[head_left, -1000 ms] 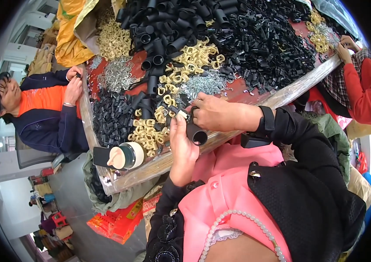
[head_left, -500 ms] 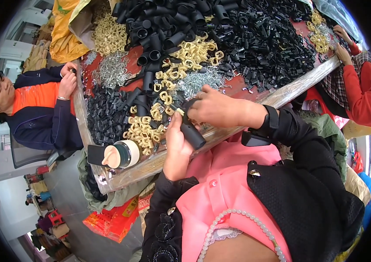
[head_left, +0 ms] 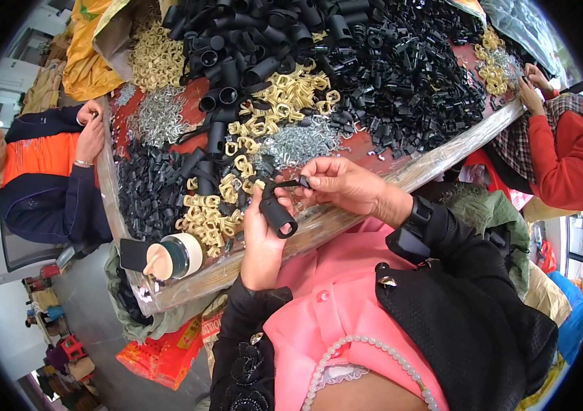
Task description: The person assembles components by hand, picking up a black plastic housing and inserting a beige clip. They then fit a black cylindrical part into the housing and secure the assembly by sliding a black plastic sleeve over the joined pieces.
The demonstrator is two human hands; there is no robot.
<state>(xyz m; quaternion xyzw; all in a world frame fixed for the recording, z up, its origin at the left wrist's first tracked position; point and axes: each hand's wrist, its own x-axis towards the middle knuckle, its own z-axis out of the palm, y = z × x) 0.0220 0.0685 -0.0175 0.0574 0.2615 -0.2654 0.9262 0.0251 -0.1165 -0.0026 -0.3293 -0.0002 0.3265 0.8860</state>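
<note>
Nearest: wearer's pink top (head_left: 353, 301), bead necklace (head_left: 356, 338), black jacket (head_left: 469, 308). Dark band (head_left: 416, 218) round the right wrist.

Left hand (head_left: 262, 236): fingers closed round a black tube (head_left: 279, 218), which is held tilted above the near edge of the bench (head_left: 449, 154), its open end toward the wearer. Small pale-gold piece at this hand's fingertips; exact shape too small to read. Right hand (head_left: 349, 188): thumb and fingers pinching the end of a thin black strap (head_left: 286, 183). Strap spans the gap between the two hands, arching over the top of the tube; whether it is fixed to the tube, cannot tell.

On the bench, left near corner: a jar (head_left: 185, 255) with a tan lid, lying beside a dark flat phone-like object (head_left: 132, 254). Just beyond the hands, loose gold rings (head_left: 209, 219) and silver metal bits (head_left: 303, 142). Left of these, a spread of small black pieces (head_left: 147, 185). Farther back, a pile of black tubes (head_left: 257, 41); to its right, a broad black heap (head_left: 408, 82) of small parts.

Left side: co-worker (head_left: 41, 161) in orange and dark blue, hands at the bench edge. Far right: a second co-worker (head_left: 565, 157), red sleeves.
</note>
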